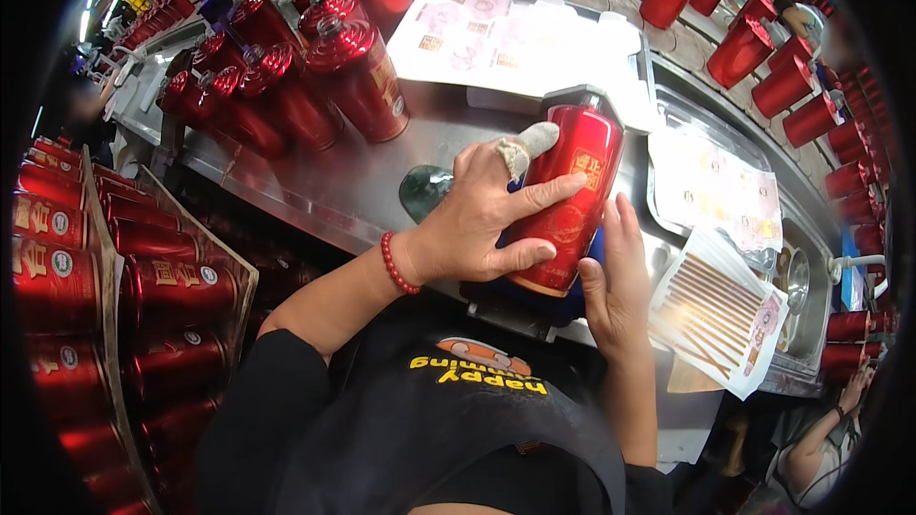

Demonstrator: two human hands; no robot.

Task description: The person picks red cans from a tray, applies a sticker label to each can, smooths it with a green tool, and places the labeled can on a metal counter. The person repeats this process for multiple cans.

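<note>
A red metallic bottle [555, 224] lies tilted in front of me in a dark cradle [615, 107], with blue parts showing beneath its near end. My left hand [477, 195] is spread over the bottle's left side. Its index finger wears a pale finger cot [541, 139], and another fingertip presses a small gold label [588, 170] on the bottle. The thumb lies across the lower body. My right hand [620, 281] is stretched out along the right side, thumb close to the bottle; whether it touches is unclear.
Red bottles [358, 81] crowd the steel table's left. Sticker sheets [477, 38] lie on a tray ahead; more sheets [716, 186] and a gold-strip sheet [716, 310] lie right. A dark green object [426, 191] sits by my left wrist. Boxed bottles [181, 286] stand lower left; a conveyor curves beyond.
</note>
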